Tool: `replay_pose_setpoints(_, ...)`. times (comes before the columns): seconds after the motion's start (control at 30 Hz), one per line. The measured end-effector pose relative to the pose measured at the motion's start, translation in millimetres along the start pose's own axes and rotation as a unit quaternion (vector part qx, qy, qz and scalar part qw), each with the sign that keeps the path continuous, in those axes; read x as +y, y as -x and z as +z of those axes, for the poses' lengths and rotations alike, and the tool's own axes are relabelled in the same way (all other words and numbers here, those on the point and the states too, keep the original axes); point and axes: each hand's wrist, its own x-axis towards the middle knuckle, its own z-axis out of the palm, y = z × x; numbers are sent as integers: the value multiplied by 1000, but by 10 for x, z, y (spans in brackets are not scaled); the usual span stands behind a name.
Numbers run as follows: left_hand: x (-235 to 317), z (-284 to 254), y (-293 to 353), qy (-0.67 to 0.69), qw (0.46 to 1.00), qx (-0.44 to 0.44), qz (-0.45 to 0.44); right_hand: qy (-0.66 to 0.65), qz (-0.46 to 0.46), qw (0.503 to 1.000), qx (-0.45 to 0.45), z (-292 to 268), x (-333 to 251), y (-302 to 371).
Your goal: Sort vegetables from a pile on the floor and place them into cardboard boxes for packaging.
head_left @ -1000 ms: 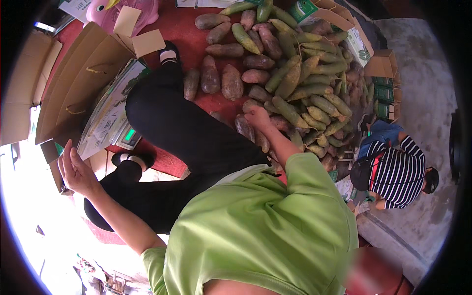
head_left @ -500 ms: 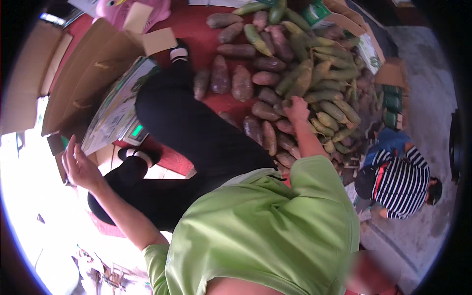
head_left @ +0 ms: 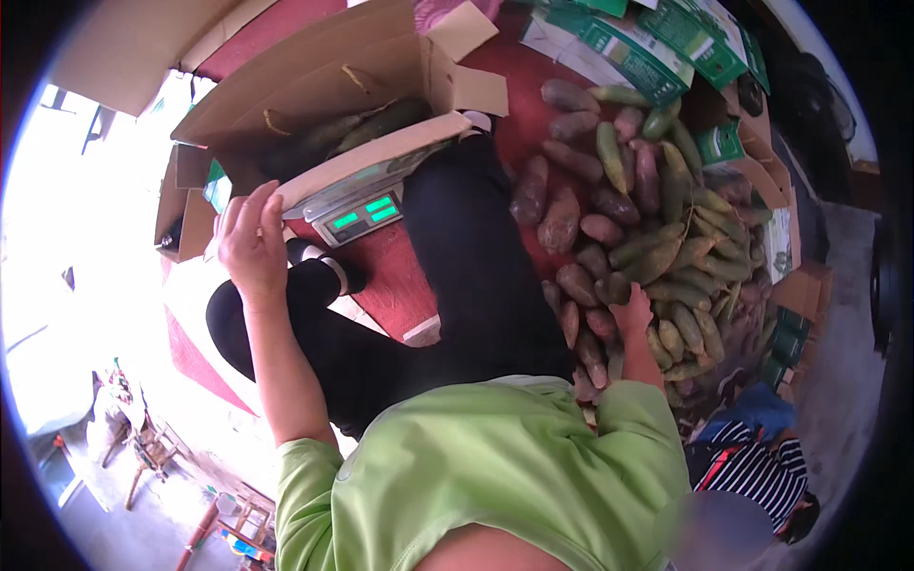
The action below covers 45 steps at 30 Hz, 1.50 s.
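My right hand [head_left: 630, 312] is closed around the end of a dark green, radish-like root [head_left: 617, 287] at the near side of a heap. Purple-red tubers [head_left: 559, 221] lie left of it, and long green roots [head_left: 685, 328] are piled to its right. On the left, my left hand [head_left: 252, 238] is raised with its fingers loosely bent and apart. Its fingertips are by the near corner of an open brown carton [head_left: 381, 157]; whether they touch it cannot be told. Several long, dark roots [head_left: 381, 124] lie inside the carton.
Under the carton's near side is a digital scale [head_left: 357, 221] with lit green displays. Flat green-and-white cartons [head_left: 619, 52] lie beyond the heap. A person in a striped top [head_left: 752, 476] is at the lower right. Red covering [head_left: 381, 276] lies on the floor.
The view has swung left, bringing the carton's inside and the scale's displays into sight. My left hand's fingers have drawn closer together near the carton. My right hand stays on the heap.
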Motion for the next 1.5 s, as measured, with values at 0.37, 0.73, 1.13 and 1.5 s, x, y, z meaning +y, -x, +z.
replay_pose_setpoints(0.37,30,-63,-54,12,1000,-16,-5,-294,-374,836,272,-2051,-1983,-100)
replay_pose_setpoints(0.73,15,-88,-78,23,1000,-16,0,-229,-668,654,273,-3370,-4320,1027)
replay_pose_setpoints(1.13,9,-49,-100,40,999,-19,-1,-453,-547,672,210,-2603,-3845,419)
replay_pose_setpoints(1.5,4,-24,-41,15,999,-39,2,-310,-187,932,8,-141,-1501,159)
